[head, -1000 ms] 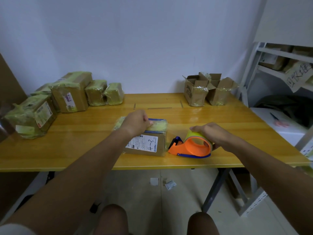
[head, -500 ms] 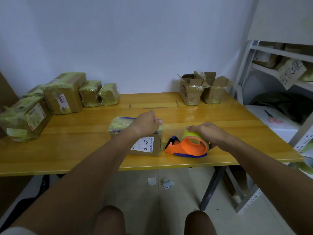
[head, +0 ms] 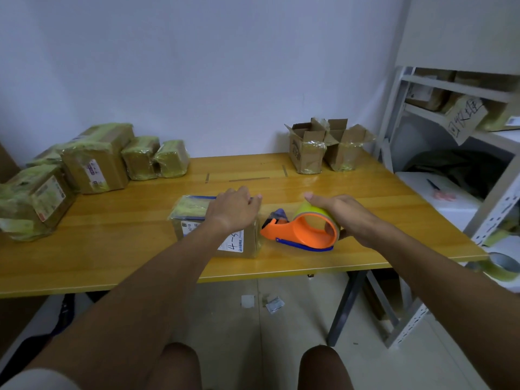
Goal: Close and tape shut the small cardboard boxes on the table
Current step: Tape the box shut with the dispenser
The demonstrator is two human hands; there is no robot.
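Head view: near the worktop's (head: 112, 249) front edge, the left hand (head: 232, 211) lies flat, fingers relaxed, on the taped small box (head: 213, 229). Just beside the box, the right hand (head: 340, 213) grips the orange tape dispenser (head: 302, 230), fingers curled over its yellow-green roll. At the far right corner stand two open boxes (head: 323, 147); wrapped parcels (head: 92, 161) crowd the far left.

A plain pale wall (head: 197, 66) backs the yellow wooden table (head: 112, 249). Grey metal shelving (head: 422, 85) stands at the right. Below, a light tiled floor (head: 295, 319) carries small paper scraps (head: 273, 304).
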